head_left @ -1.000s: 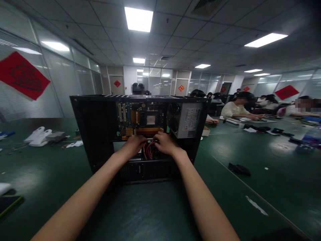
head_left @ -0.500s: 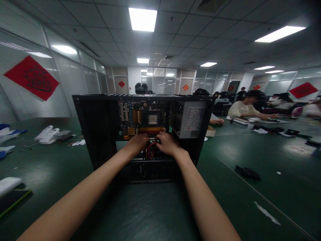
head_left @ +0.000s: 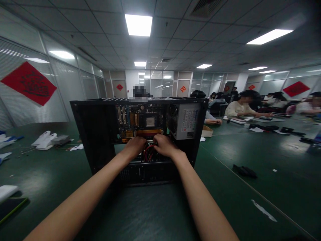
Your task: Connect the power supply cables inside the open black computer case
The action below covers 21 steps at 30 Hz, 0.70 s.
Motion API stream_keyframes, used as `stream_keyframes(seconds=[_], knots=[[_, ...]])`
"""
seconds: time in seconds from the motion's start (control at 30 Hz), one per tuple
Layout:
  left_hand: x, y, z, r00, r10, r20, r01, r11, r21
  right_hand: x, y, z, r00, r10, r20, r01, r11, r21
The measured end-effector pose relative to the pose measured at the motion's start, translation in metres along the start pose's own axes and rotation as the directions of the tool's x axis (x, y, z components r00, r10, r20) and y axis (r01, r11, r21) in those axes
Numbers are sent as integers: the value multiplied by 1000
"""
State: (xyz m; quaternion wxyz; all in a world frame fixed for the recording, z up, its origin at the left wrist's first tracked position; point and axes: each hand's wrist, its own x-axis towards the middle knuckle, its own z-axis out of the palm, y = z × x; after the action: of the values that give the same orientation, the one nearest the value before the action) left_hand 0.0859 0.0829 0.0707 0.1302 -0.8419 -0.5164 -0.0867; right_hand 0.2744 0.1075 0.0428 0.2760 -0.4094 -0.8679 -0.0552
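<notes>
On a green table (head_left: 150, 211) under ceiling lights (head_left: 138, 25), an open black computer case (head_left: 99, 130) stands upright, motherboard (head_left: 157, 112) and silver power supply (head_left: 187, 122) exposed. Left hand (head_left: 136, 146) and right hand (head_left: 164, 145) curl near the motherboard's lower edge; with fingertips hidden, I cannot tell their grip.

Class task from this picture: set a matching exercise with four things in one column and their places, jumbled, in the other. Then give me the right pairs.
Things
1. power supply
2. circuit board
3. cable bundle
4. white strip

Places
A. low in the open case, between the left hand and the right hand
B. on the green table, at the lower right of the picture
C. in the upper right corner of the case
D. in the upper middle of the case, showing above the hands

Right pairs: 1-C, 2-D, 3-A, 4-B
</notes>
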Motion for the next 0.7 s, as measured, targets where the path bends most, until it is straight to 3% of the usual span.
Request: stream_keyframes(seconds=[0.3,0.7], knots=[[5,-5,11,1000,2,4,-3,998,68,2,1,2,1000,-18,-7,18,1000,6],[3,-2,7,1000,-1,19,-1,994,109,3,2,5,999,-24,-23,24,1000,17]])
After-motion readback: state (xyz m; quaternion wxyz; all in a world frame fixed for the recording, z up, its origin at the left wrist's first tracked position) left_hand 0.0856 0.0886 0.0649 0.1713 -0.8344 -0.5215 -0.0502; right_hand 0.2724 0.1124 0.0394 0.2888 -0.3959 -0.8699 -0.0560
